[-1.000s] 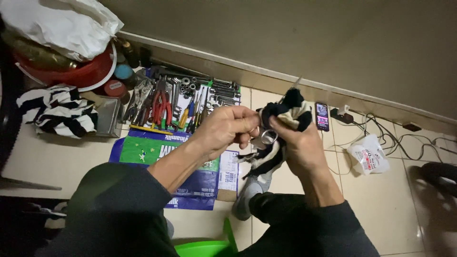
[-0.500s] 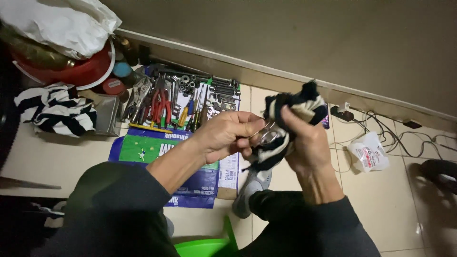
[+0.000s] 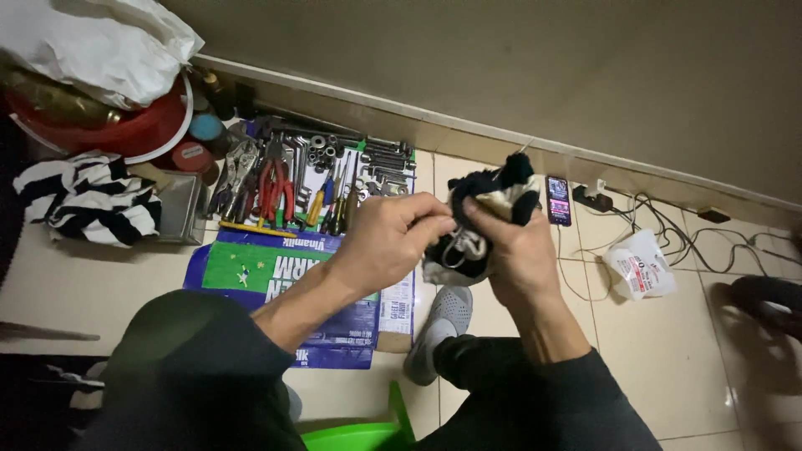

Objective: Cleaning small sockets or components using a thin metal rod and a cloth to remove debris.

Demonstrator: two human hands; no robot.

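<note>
Hands (image 3: 455, 242) lowered, cloth (image 3: 489, 209) more bunched

Dim indoor light; the floor tiles (image 3: 668, 351) show soft glare at lower right, dark shadow fills the left edge, and the hands (image 3: 468, 242) look slightly blurred.

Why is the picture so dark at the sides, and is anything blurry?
Head view: light falls mostly on the middle, so the left hand, right hand and the black-and-white cloth show clearly; the corners and the wall fade into shadow; the floor tiles shine with soft glare; the phone screen glows; nothing is badly blurred.
</note>
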